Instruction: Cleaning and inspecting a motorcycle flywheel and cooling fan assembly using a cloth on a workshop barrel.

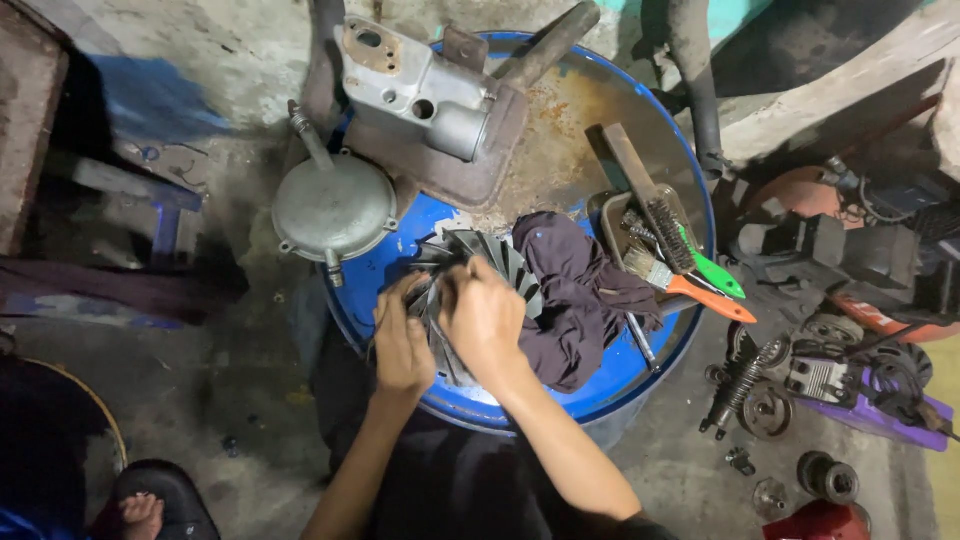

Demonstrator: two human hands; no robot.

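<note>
Head view: finned wheel under fingers

Bare forearms, no sleeves — dark trousers, unadorned hands

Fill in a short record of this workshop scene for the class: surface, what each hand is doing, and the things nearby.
Surface: blue drum lid, rusty towards the back
Left hand: on the finned fan wheel
Right hand: on the same wheel, over its middle
Beside wheel: dark cloth
Right of cloth: brushes in a small tray
Behind: round grey cover, grey metal housing
</note>
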